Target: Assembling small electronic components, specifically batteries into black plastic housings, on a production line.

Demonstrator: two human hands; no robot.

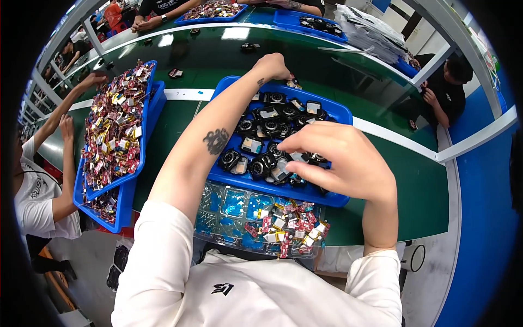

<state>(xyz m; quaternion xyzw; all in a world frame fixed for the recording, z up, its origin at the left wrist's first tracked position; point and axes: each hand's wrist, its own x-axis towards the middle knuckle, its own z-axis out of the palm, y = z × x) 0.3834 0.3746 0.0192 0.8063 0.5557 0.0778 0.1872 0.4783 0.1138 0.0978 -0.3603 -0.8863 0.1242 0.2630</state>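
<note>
My left hand (274,66) reaches past the far rim of a blue tray (343,117), over the dark green belt. Its fingers are turned away and hidden; a small black part with red and yellow bits (294,83) shows right at the hand's edge, and whether it is gripped I cannot tell. My right hand (348,161) hovers above the tray's right half, thumb and forefinger apart with a gap between them. Below those fingertips lie several black smartwatch housings (272,128), piled loosely. Against the tray's near side sits a clear compartment tray (218,231) with small red circuit boards and battery cells (289,223).
To the left, stacked blue trays (144,158) are heaped with boards and batteries (111,131), beside a co-worker's arms (68,158). Scattered parts (175,73) lie on the green belt (218,57). A white metal frame (479,139) rises at the right. Other people sit across the belt.
</note>
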